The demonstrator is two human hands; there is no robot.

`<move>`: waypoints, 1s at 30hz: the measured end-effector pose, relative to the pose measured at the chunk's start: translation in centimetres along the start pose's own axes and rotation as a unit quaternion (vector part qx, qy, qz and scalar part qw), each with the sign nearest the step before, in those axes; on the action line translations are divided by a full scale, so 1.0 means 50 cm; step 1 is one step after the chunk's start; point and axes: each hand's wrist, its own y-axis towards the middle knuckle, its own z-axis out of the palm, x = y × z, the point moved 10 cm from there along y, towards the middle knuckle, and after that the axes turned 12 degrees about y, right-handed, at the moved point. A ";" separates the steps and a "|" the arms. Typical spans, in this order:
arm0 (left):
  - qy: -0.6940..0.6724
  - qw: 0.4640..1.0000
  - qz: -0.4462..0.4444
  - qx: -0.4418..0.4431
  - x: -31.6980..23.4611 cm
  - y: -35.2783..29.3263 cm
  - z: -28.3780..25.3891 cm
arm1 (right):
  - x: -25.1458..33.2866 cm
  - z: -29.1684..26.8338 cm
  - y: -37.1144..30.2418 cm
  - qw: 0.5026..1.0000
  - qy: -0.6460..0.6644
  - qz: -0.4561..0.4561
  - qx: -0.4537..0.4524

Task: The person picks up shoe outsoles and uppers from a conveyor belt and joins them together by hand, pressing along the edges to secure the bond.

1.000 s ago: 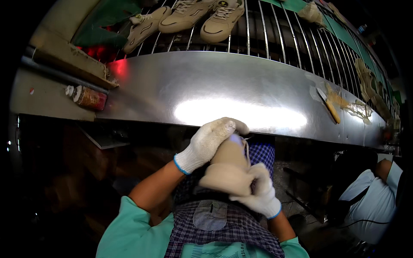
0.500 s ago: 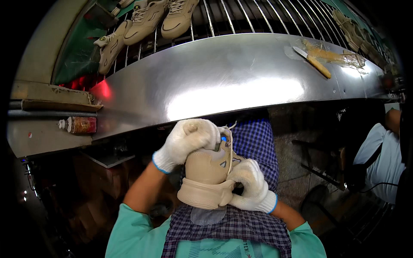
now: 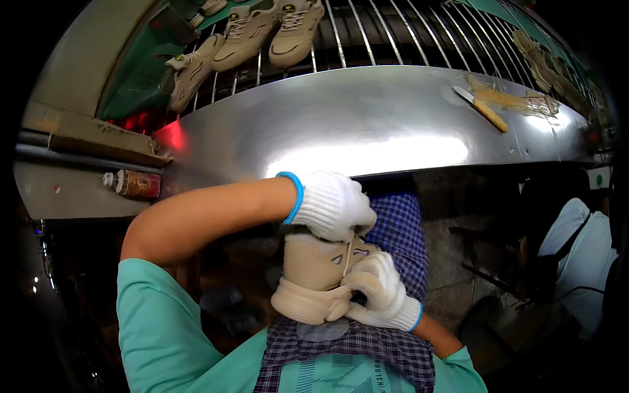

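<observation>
Apparently, beige shoe (image 3: 313, 261), sole (image 3: 304, 304) toward apron (image 3: 288, 343), long axis (foreshortened) slanting rightward

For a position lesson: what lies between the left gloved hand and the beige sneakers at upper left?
The head view shows, from the left gloved hand to the beige sneakers, a metal ledge, then metal bars.

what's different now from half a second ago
The left hand has shifted right across the beige shoe, its forearm swung up to lie nearly level. The right hand stays at the shoe's right side; the knife stays on the metal ledge.
</observation>
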 end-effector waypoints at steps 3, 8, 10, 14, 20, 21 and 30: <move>0.053 0.995 -0.081 -0.023 0.021 0.007 -0.016 | 0.003 -0.003 -0.003 1.000 -0.006 0.000 -0.007; 0.065 0.925 -0.283 -0.246 0.157 -0.114 -0.169 | 0.011 -0.005 -0.005 1.000 -0.023 -0.019 -0.010; 0.041 0.833 -0.256 -0.489 0.144 -0.211 -0.171 | 0.015 -0.007 0.001 1.000 -0.020 -0.023 -0.001; -0.247 0.834 -0.052 -0.491 0.112 -0.221 -0.072 | -0.010 -0.012 0.002 1.000 -0.009 0.004 -0.019; -0.511 0.708 -0.019 -0.487 0.057 -0.159 0.084 | 0.004 -0.012 0.016 0.999 -0.008 0.010 -0.037; -0.513 0.704 -0.012 -0.492 0.056 -0.157 0.082 | 0.005 -0.017 0.016 0.999 -0.009 0.016 -0.041; -0.493 0.706 0.020 -0.507 0.048 -0.148 0.081 | -0.009 -0.040 0.005 0.999 0.027 -0.005 -0.047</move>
